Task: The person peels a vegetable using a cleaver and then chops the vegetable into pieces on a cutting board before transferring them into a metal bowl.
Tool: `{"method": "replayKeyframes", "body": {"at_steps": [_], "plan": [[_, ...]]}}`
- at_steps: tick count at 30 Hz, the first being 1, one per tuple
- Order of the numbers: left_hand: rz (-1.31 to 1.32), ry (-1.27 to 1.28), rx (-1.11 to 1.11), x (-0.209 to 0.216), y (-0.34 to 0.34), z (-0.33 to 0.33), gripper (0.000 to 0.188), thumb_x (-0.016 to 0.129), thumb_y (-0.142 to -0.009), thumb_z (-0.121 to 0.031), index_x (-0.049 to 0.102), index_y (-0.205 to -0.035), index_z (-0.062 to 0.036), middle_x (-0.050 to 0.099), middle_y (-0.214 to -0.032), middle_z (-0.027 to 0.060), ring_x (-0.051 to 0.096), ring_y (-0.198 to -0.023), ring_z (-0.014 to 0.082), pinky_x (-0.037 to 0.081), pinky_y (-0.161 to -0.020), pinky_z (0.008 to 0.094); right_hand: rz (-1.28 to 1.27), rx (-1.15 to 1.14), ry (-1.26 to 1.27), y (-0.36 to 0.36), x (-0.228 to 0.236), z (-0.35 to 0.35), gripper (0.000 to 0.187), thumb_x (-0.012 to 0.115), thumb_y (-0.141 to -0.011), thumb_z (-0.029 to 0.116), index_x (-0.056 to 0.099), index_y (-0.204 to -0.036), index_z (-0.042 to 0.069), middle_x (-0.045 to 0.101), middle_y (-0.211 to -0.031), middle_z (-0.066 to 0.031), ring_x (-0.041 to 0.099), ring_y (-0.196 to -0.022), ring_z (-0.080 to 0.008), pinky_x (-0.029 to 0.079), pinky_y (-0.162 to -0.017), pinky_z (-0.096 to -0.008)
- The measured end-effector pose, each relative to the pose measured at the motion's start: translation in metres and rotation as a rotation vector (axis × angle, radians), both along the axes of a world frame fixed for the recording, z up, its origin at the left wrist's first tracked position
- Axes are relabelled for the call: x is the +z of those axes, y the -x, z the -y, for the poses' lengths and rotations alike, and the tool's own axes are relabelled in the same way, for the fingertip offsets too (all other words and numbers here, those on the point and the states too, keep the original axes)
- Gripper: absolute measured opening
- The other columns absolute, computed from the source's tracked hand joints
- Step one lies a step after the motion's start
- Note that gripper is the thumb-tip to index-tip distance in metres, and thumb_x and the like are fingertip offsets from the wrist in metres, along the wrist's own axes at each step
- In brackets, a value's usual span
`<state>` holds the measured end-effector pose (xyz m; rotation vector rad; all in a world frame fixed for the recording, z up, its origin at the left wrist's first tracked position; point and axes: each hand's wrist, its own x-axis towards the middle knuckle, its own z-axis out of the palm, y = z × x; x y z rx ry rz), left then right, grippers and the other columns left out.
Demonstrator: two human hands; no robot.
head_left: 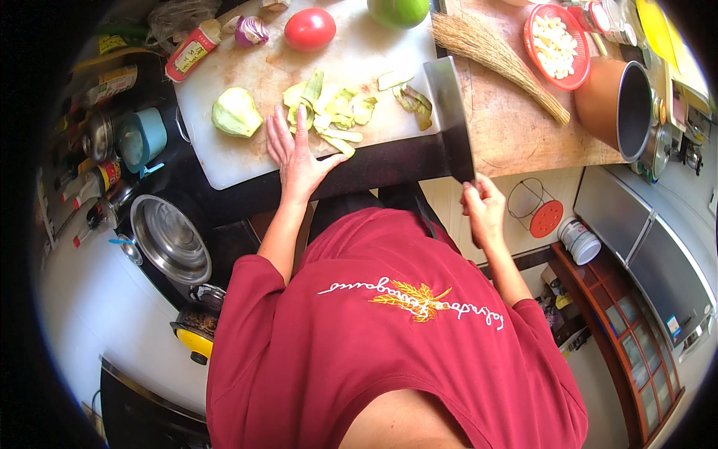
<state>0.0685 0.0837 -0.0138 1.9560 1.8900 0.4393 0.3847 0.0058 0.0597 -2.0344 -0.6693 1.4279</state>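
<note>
My left hand (298, 159) lies on the white cutting board (217, 161) with its fingers spread, touching the near side of a heap of pale green peelings (344, 107). A peeled, pale green vegetable (236, 112) rests just left of those fingers. My right hand (485, 209) is closed on the handle of a cleaver (446, 108), whose broad blade extends along the board's right edge. Beside the blade is a darker, brownish-green peel (413, 106). Farther back on the board are a tomato (310, 29), a cut purple onion (252, 31) and a partly visible round green item (398, 9).
A straw whisk (501, 63) lies on the wooden table right of the board. Beyond it are a red basket (562, 83) of what look like garlic cloves and a brown pot (598, 105) on its side. To my left stands a steel basin (168, 239).
</note>
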Motion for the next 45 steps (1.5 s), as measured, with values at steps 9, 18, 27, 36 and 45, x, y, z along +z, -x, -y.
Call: {"method": "replayKeyframes", "body": {"at_steps": [9,18,27,36,45], "plan": [[-0.046,-0.12,0.097,-0.023,-0.017,-0.007,0.118,0.085,-0.054,-0.051,0.024,-0.149,-0.0183,0.014,-0.153,0.0213,0.014,-0.14,0.0424,0.014,-0.112,0.055,-0.297,0.228,0.058,0.079,-0.001,-0.041,0.022,0.059,-0.091,0.015,0.063,-0.109,0.002,0.053,-0.064,0.0044,0.045,-0.052,-0.0022,0.038,-0.046,-0.0205],[0.188,-0.283,0.067,-0.025,-0.003,-0.005,0.103,0.084,-0.056,-0.05,0.037,-0.144,-0.0217,0.02,-0.15,0.0238,0.022,-0.135,0.0471,0.023,-0.11,0.0549,-0.418,0.264,0.069,0.031,-0.036,-0.045,0.016,0.054,-0.094,0.018,0.059,-0.095,0.004,0.053,-0.062,-0.0022,0.046,-0.048,-0.0079,0.04,-0.044,-0.0224],[0.165,-0.338,0.263,-0.028,-0.021,-0.015,0.089,0.071,-0.066,-0.065,0.046,-0.138,-0.0195,0.028,-0.147,0.0237,0.026,-0.134,0.0459,0.023,-0.107,0.0564,-0.53,0.32,0.194,0.092,-0.062,-0.054,0.023,0.058,-0.093,0.03,0.051,-0.09,0.008,0.048,-0.061,-0.0024,0.043,-0.046,-0.0091,0.042,-0.046,-0.0258],[0.35,-0.406,0.341,-0.026,-0.018,-0.005,0.068,0.082,-0.066,-0.03,0.057,-0.126,-0.0118,0.032,-0.144,0.0221,0.032,-0.131,0.042,0.028,-0.109,0.05,-0.612,0.503,0.206,0.131,-0.079,-0.045,0.026,0.056,-0.095,0.029,0.051,-0.079,0.008,0.051,-0.06,-0.0012,0.045,-0.045,-0.008,0.043,-0.044,-0.0247],[0.355,-0.455,0.458,-0.017,-0.064,0.021,0.06,0.084,-0.064,-0.024,0.062,-0.118,-0.0085,0.035,-0.143,0.0232,0.034,-0.132,0.0423,0.033,-0.107,0.0487,-0.606,0.6,0.265,0.082,-0.068,-0.039,0.028,0.055,-0.096,0.027,0.053,-0.077,0.007,0.049,-0.06,-0.002,0.043,-0.045,-0.0088,0.043,-0.044,-0.0259]]}}
